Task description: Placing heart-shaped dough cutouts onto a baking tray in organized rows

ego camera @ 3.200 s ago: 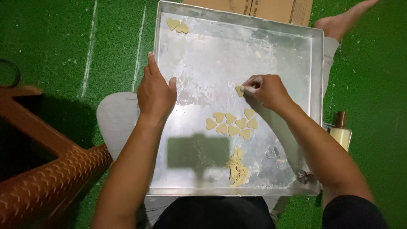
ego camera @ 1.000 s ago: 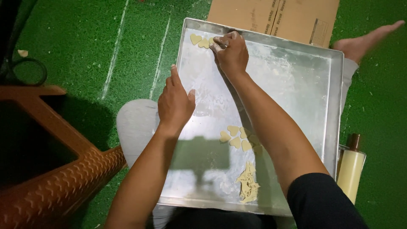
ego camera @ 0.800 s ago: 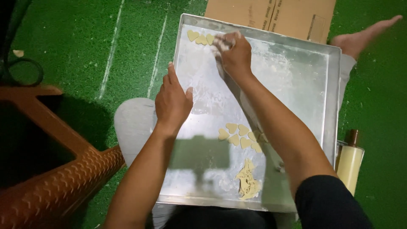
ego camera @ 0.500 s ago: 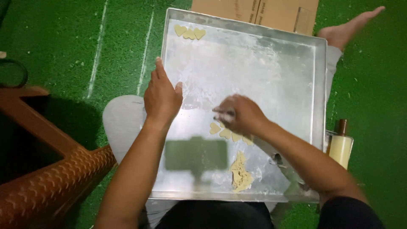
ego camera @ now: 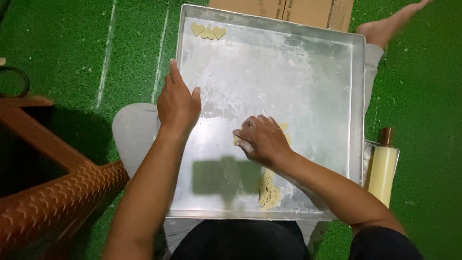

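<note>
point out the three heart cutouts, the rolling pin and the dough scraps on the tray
heart cutouts point(ego camera: 208, 32): head view, on the middle heart of the row in the tray's far left corner
rolling pin point(ego camera: 383, 168): head view, on its pale barrel
dough scraps point(ego camera: 268, 192): head view, on the middle of the ragged strip

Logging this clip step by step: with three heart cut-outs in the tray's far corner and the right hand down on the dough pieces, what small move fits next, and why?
Probably lift one heart piece from the cluster under the right hand and carry it to the row of three hearts in the far left corner of the tray. The fingers already curl over the cluster, there is bare tray beside the row, and the left hand rests on the rim.
</note>
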